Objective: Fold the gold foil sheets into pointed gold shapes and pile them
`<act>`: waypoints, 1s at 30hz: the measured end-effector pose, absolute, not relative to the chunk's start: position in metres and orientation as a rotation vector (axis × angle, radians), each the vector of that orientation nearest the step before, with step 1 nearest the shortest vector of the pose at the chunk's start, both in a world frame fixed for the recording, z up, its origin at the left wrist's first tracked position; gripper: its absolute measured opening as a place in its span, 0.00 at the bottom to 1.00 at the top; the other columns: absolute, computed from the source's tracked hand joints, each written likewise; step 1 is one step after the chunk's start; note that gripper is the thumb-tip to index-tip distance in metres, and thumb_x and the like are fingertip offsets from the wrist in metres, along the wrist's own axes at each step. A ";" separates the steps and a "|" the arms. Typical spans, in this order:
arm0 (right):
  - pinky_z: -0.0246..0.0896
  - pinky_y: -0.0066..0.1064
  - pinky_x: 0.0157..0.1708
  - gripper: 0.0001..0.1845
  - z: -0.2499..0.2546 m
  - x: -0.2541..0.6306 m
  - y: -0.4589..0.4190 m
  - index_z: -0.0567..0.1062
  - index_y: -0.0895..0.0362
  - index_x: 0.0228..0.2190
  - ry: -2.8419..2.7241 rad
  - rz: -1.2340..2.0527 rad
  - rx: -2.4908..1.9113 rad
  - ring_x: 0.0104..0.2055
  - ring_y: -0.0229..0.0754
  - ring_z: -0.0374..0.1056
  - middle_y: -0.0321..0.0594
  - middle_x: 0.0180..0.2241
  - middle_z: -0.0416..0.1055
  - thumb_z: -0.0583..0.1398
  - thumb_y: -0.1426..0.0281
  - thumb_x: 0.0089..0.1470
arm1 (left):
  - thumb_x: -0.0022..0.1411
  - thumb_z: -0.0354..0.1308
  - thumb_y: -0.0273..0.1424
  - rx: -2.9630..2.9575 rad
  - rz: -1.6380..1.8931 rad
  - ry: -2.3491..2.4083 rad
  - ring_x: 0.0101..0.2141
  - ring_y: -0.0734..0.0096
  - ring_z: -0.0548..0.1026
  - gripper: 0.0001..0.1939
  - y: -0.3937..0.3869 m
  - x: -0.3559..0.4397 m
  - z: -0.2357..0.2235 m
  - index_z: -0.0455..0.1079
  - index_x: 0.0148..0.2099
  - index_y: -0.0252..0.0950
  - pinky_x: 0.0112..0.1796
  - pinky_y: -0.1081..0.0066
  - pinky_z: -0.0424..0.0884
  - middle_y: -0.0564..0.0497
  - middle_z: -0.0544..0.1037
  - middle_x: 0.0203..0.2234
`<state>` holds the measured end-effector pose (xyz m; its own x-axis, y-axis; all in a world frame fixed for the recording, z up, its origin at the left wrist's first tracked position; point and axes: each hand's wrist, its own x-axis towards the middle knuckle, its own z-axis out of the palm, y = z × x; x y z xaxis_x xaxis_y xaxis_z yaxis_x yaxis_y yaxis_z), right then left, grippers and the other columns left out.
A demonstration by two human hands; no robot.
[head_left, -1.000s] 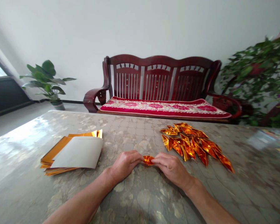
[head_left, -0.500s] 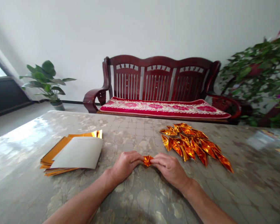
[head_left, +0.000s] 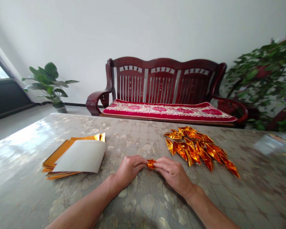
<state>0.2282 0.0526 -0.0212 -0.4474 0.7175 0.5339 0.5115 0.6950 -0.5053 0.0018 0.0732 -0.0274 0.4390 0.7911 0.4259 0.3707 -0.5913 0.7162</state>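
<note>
Fingertips (head_left: 141, 162) of both hands grip a small folded gold foil piece (head_left: 151, 163) between them, over the patterned table cover (head_left: 138, 203). Left hand (head_left: 130, 170) and right hand (head_left: 173, 171) are closed inward. Folded gold foil pieces (head_left: 200, 148) lie piled just beyond the right hand; gold foil sheets (head_left: 62, 153) lie stacked leftward, beneath a white sheet (head_left: 81, 156).

The person's two forearms are bare, and no cloth or sleeve is seen on them. The left forearm (head_left: 85, 203) enters from the near left, the right forearm (head_left: 212, 211) from the near right. They become narrow at the wrists, and the left hand (head_left: 128, 170) and right hand (head_left: 173, 173) have broad backs with short fingers (head_left: 140, 163).
</note>
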 end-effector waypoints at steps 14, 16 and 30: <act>0.74 0.29 0.41 0.10 -0.022 0.221 0.049 0.82 0.51 0.39 -2.002 0.379 -0.887 0.39 0.40 0.77 0.40 0.39 0.80 0.60 0.73 0.59 | 0.63 0.60 0.24 2.140 1.102 0.939 0.36 0.72 0.82 0.10 0.070 0.004 -0.027 0.80 0.42 0.42 0.40 0.76 0.76 0.55 0.84 0.36; 0.74 0.29 0.41 0.11 -0.022 0.221 0.048 0.82 0.51 0.39 -1.990 0.364 -0.895 0.39 0.40 0.77 0.40 0.39 0.80 0.60 0.74 0.59 | 0.63 0.61 0.25 2.162 1.115 0.935 0.35 0.72 0.82 0.09 0.069 0.006 -0.026 0.80 0.41 0.41 0.39 0.77 0.76 0.54 0.84 0.35; 0.74 0.28 0.38 0.10 -0.018 0.213 0.045 0.81 0.52 0.37 -1.966 0.278 -0.854 0.37 0.39 0.77 0.40 0.36 0.80 0.61 0.75 0.58 | 0.62 0.62 0.27 2.172 1.105 0.964 0.32 0.73 0.81 0.05 0.066 0.009 -0.022 0.80 0.37 0.39 0.36 0.78 0.73 0.54 0.84 0.31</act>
